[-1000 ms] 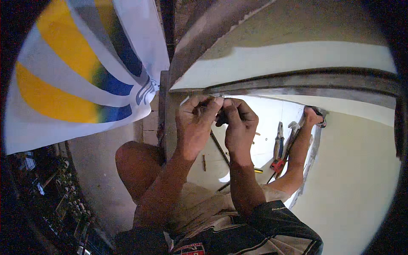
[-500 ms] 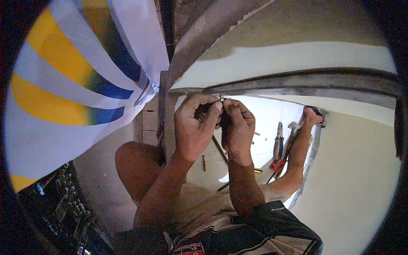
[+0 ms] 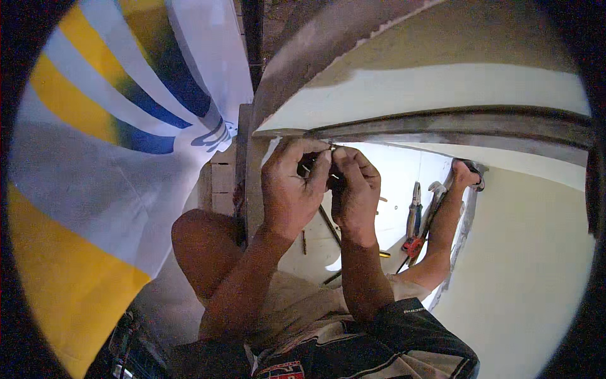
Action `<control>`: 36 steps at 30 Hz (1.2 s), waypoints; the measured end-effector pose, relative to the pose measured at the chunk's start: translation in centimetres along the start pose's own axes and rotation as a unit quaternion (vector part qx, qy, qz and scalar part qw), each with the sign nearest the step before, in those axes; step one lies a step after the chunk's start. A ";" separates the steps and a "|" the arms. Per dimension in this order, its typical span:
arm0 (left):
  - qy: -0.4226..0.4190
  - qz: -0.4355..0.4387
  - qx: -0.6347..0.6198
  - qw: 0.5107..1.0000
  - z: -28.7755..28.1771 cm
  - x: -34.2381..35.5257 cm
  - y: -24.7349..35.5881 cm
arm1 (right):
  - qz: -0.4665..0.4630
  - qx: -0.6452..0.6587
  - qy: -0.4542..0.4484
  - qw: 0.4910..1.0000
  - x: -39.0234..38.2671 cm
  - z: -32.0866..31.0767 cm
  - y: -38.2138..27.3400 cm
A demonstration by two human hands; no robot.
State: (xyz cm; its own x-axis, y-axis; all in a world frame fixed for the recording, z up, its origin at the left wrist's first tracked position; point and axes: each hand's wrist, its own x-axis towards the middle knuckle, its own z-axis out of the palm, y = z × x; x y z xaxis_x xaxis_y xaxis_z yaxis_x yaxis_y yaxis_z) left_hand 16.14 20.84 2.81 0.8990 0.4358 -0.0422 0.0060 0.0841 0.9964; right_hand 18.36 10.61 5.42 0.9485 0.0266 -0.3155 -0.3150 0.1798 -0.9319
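Note:
My left hand [image 3: 291, 186] and my right hand [image 3: 357, 192] are raised close together in the middle, beneath the edge of a dark beam. Thumbs and forefingers of both are pinched around one tiny light-coloured piece [image 3: 332, 148]. It is too small for me to tell its kind, and the fingertips cover most of it. The remaining fingers are curled, their inner sides in shadow.
Pliers [image 3: 414, 211], a red tape measure [image 3: 413, 247] and a long metal-headed tool [image 3: 435, 189] lie at the right, beside my leg. A thin rod-like piece [image 3: 305, 242] lies below my hands. A striped cloth [image 3: 82, 107] hangs at the left; the dark beam [image 3: 454, 123] crosses above.
The striped cloth has billowed, spreading farther down at the lower left. Both hands stay pinched together, with only a slight shift of the fingers.

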 end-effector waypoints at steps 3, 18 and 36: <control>0.008 0.028 0.019 0.999 0.0 0.0 0.1 | 0.008 0.006 0.004 1.000 0.2 -0.1 0.3; -0.008 0.014 0.009 1.000 0.0 0.0 0.3 | -0.003 0.044 0.011 0.999 0.2 0.3 0.7; -0.011 0.026 0.018 0.999 -0.3 0.1 0.6 | 0.026 0.054 0.013 0.998 0.4 0.4 0.5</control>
State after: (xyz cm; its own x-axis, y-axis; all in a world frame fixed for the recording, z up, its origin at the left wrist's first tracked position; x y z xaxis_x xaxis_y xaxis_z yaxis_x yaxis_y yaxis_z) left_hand 16.08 21.22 3.36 0.9076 0.4198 0.0099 -0.0246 0.0296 0.9993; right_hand 18.63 11.08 4.93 0.9296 0.0135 -0.3684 -0.3569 0.2833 -0.8902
